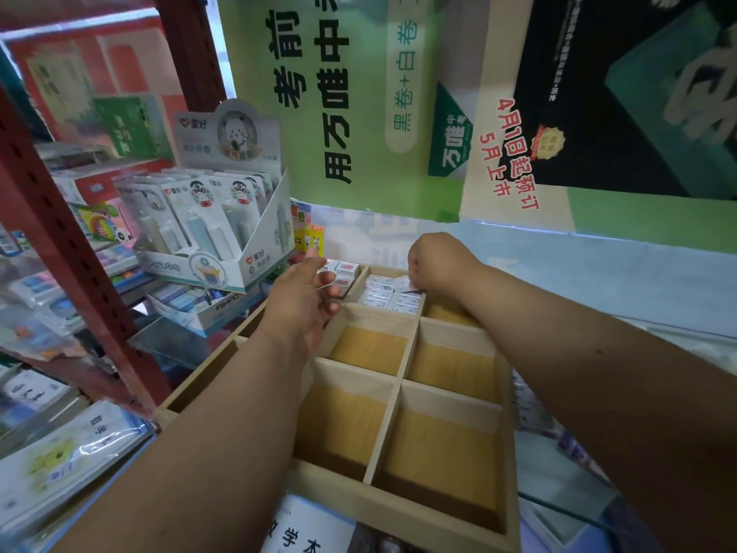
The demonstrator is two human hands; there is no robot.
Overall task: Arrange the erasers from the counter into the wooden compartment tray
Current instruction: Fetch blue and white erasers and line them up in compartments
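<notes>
In the head view, the wooden compartment tray (402, 359) held six visible erasers (389, 294) in one far compartment and about three in the next, the right hand (436, 262) pinching one there, the left hand (305, 301) relaxed open.

- The erasers (389, 293) sit in the far boxes of the wooden tray (402, 377).
- The left hand (303, 301) is over the tray's far left part.
- The right hand (432, 261) is over its far right part.
- The display box (223, 233) stands left of the tray.
</notes>
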